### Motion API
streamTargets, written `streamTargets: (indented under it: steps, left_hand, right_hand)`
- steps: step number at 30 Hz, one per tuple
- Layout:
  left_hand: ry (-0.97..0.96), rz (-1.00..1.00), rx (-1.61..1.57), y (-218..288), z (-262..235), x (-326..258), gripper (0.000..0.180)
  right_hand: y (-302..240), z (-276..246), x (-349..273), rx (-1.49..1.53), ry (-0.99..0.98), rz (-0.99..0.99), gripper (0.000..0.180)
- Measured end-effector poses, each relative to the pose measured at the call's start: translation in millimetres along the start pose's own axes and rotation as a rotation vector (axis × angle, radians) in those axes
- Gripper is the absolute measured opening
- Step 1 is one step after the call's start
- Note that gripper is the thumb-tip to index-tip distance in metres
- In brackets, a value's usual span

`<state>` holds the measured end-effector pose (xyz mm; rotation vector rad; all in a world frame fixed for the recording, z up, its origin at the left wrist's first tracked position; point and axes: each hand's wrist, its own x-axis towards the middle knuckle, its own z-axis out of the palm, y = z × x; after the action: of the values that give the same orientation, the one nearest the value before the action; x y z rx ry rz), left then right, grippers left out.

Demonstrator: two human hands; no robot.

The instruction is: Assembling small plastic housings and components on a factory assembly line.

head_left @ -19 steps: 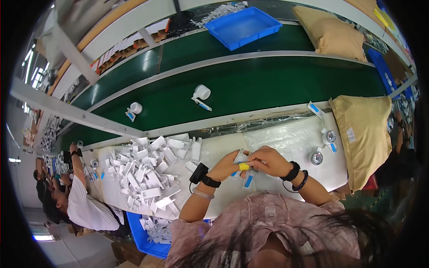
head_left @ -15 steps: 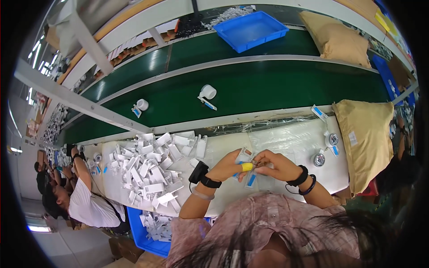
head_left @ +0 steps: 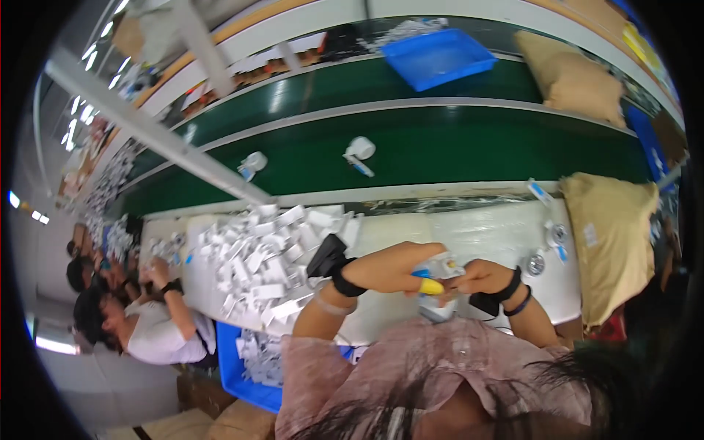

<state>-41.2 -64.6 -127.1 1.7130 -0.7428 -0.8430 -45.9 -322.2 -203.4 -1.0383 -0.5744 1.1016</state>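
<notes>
A white worktable (head_left: 491, 235) is covered at nine o'clock by a heap of small white boxes (head_left: 264, 257). Two round metal parts (head_left: 546, 249) are seen at three o'clock, beside a tan sack (head_left: 616, 242).

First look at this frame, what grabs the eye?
The heap of small white cartons on the white worktable, left of the person's hands. Next, both hands, left hand and right hand, pinch a small white item with a yellow tip. Behind runs the green conveyor belt.
</notes>
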Motion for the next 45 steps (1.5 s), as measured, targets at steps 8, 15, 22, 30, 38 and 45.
streamTargets:
  steps: [8,15,22,30,38,45]
  left_hand:
    - [0.115,0.081,0.109,-4.9,18.7,0.1,0.033]
    - [0.629,0.118,-0.293,-60.9,52.5,10.0,0.021]
    - [0.72,0.053,-0.382,-67.6,67.2,24.2,0.022]
    - [0.758,0.08,-0.598,-61.1,75.3,35.0,0.027]
    - [0.762,0.083,-0.689,-64.8,83.8,34.2,0.034]
    - [0.723,0.058,-0.676,-68.5,88.9,39.0,0.038]
  right_hand:
    - [-2.5,22.4,4.6,-0.564,0.255,-0.09,0.02]
    - [5.0,16.1,16.9,-1.431,0.768,-0.761,0.019]
    - [9.6,16.8,17.0,-1.009,0.814,-0.597,0.016]
    - [17.3,13.8,3.1,-0.738,0.767,-0.422,0.017]
    - [24.2,28.5,0.3,-1.078,1.056,-0.548,0.022]
    - [19.5,22.9,2.5,-1.123,0.983,-0.586,0.023]
